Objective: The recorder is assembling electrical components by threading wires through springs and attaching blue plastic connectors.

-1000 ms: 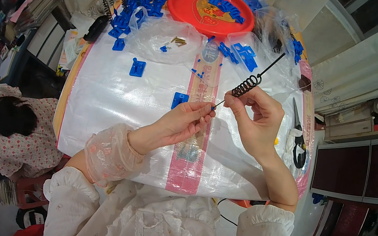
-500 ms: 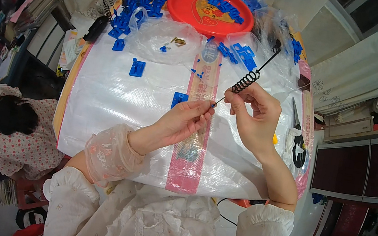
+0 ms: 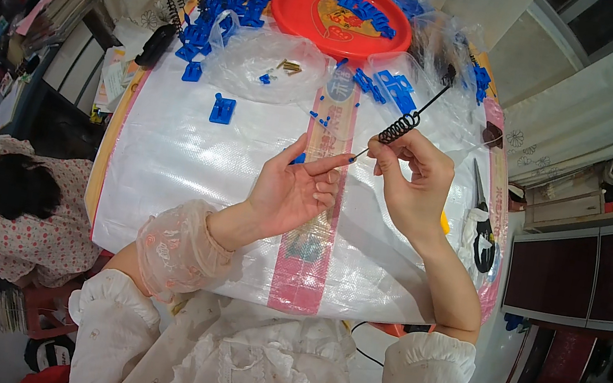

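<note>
Slim black rod inside a black wire coil, tiny blue piece at its lower end, held in the air above the desk, slanting from the left index fingertip up and away to the right. Pinched at or just below the lowest turns of the coil, exact spot too small to tell, between thumb and index of the right hand, with the other right fingers loosely bent. Left hand palm up: thumb spread well away, index stretched out to the rod's lower end, remaining fingers half curled. Behind the left index, mostly hidden, a blue plastic piece. Farther left, a square blue plastic base with raised parts. Room to move leftward over white woven plastic sheeting to the wooden left edge, and toward the body as far as the front edge. Tighter on the right: small yellow object just beside the right wrist, then black-handled scissors near the pink right border. On the far side, scattered small blue pegs, a clear plastic bag with brass-coloured pins, a round red plastic tray of blue pieces, and a dense cluster of blue bases with upright coiled rods at the left.
</note>
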The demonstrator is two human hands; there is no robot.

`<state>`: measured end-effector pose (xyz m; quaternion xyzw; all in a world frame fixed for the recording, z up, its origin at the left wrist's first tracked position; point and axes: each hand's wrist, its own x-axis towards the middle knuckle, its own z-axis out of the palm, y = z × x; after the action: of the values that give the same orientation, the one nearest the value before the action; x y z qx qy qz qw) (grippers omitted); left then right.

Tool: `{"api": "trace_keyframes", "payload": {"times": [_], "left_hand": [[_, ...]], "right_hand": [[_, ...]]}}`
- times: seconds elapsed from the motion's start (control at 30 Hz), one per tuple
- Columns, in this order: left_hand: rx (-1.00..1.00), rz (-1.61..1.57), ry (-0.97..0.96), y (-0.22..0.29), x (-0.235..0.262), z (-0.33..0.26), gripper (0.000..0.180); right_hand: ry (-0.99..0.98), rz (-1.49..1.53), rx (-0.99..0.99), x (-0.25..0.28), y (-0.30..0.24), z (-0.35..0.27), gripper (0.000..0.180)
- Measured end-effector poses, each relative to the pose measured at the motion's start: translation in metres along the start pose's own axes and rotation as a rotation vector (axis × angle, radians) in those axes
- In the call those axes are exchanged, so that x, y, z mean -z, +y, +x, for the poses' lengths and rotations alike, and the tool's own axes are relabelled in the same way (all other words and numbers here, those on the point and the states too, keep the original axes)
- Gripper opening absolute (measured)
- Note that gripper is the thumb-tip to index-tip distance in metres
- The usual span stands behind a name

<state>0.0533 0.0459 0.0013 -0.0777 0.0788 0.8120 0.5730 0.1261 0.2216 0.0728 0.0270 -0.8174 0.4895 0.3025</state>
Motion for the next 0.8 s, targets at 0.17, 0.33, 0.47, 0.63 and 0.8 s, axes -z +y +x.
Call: {"api": "trace_keyframes", "payload": {"times": [0.17, 0.33, 0.47, 0.63, 0.8], "left_hand": [[0.011, -0.031, -0.035, -0.0005, -0.0031, -0.0021, 0.072], [0.016, -0.031, -0.091, -0.0008, -0.0028, -0.0027, 0.075], [0.031, -0.045, -0.127, 0.0, 0.0005, -0.0025, 0.075], [0.037, -0.044, -0.117, -0.0004, 0.001, -0.0026, 0.074], [0.038, -0.071, -0.094, -0.0006, 0.002, -0.0017, 0.074]], "right_hand": [[0.016, -0.029, 0.062, -0.001, 0.0032, 0.0001, 0.009], [0.024, -0.03, 0.068, 0.0005, 0.0021, 0.0013, 0.009], [0.027, -0.03, 0.04, 0.0001, 0.0039, 0.0012, 0.008], [0.033, -0.011, 0.023, -0.0018, 0.006, 0.0023, 0.005], [0.008, -0.044, 0.038, -0.002, 0.0101, 0.0012, 0.005]]}}
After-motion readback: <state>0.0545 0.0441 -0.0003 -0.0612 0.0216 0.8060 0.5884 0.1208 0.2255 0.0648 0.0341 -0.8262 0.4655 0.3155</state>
